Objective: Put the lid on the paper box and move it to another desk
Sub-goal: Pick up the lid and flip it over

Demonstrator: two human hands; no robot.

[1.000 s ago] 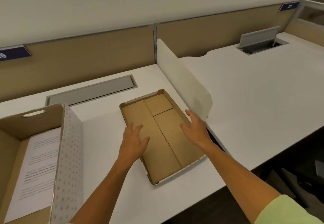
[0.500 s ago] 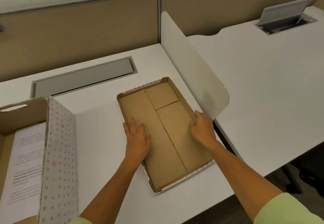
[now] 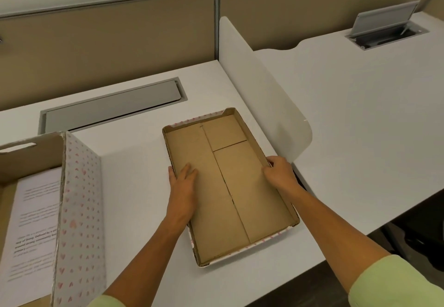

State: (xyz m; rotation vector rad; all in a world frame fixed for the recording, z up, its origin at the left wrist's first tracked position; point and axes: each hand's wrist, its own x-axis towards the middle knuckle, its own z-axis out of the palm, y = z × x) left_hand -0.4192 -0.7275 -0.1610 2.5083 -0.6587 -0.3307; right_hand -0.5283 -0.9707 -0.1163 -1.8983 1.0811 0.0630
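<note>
An open-plan office. Two white desks stand side by side: the near desk (image 3: 134,186) and the neighbouring desk (image 3: 360,126), parted by a low white divider screen (image 3: 259,95). Tan fabric partition panels (image 3: 108,47) run along the back. Each desk has a grey cable hatch, one closed (image 3: 113,107), one propped open (image 3: 384,23).

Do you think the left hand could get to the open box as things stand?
Probably yes: the box stands left of the left hand, only bare desk between, though that hand holds the lid.
</note>
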